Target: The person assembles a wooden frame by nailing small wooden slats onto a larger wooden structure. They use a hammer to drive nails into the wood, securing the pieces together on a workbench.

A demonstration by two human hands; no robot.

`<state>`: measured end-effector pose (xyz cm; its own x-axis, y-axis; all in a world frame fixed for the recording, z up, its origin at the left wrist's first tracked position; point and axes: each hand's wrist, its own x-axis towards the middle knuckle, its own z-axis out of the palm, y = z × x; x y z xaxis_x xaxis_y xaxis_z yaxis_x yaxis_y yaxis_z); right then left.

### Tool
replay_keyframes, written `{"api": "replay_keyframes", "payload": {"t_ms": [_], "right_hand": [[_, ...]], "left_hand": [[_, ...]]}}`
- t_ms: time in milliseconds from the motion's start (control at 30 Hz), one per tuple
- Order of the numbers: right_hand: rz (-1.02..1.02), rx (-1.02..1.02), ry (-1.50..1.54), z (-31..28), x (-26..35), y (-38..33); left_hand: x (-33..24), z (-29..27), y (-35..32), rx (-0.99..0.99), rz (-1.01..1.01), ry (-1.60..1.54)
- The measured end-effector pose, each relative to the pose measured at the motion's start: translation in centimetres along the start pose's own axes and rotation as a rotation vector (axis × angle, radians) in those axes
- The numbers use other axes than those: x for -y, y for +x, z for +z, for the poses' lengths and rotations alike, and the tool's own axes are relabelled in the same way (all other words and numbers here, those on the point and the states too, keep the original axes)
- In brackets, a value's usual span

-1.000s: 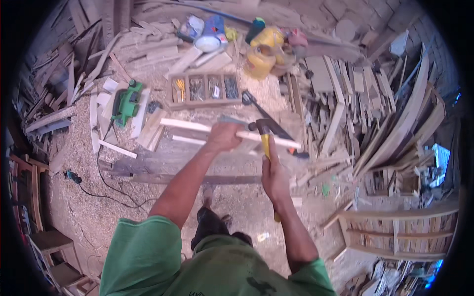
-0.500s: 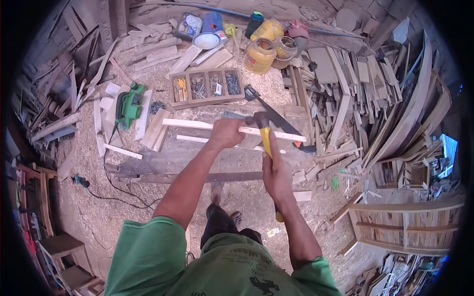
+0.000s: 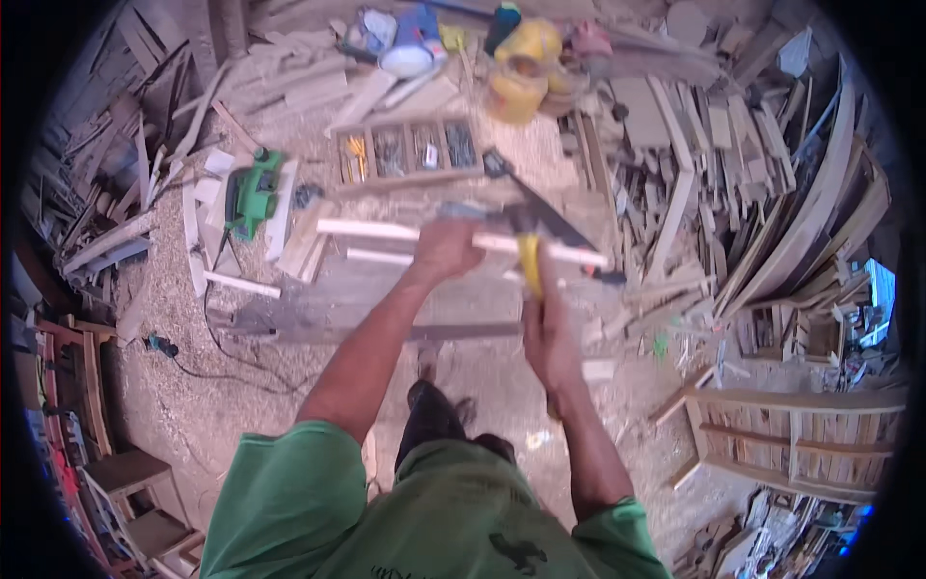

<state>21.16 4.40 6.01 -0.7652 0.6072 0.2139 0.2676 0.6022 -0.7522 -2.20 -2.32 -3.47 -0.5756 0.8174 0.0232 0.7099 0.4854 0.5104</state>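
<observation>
My left hand (image 3: 446, 247) grips a long pale wooden strip (image 3: 367, 230) that lies across a dark workbench (image 3: 386, 299). In my right hand (image 3: 546, 326) is a hammer with a yellow handle (image 3: 530, 265); its head is blurred just above the strip, next to my left hand. A second, shorter pale strip (image 3: 378, 257) rests on the bench just below the first. A handsaw (image 3: 540, 207) lies on the bench behind the hammer.
A wooden tray of nails and screws (image 3: 407, 151) sits beyond the bench, with a green electric planer (image 3: 251, 191) to its left and yellow tubs (image 3: 521, 68) behind. Stacked offcuts (image 3: 733, 183) crowd the right side. A slatted wooden frame (image 3: 801, 439) lies at lower right; sawdust covers the floor.
The hammer has swung up and down above the strip and is now blurred. My left hand has kept its hold on the strip. The view has tilted slightly.
</observation>
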Motion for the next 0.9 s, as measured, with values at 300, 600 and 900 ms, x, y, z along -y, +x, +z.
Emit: {"api": "replay_keyframes", "payload": {"t_ms": [300, 600, 900], "right_hand": [[-0.289, -0.187, -0.162, -0.4, -3.7, -1.9], [-0.163, -0.216, -0.141, 0.0, -1.0, -0.2], [0.366, -0.052, 0.314, 2.7, -7.4, -0.1]], "left_hand": [[-1.1, -0.5, 0.8, 0.093, 0.012, -0.016], [0.0, -0.2, 1.6, 0.063, 0.017, -0.004], [0.9, -1.8, 6.9, 0.164, 0.025, -0.107]]}}
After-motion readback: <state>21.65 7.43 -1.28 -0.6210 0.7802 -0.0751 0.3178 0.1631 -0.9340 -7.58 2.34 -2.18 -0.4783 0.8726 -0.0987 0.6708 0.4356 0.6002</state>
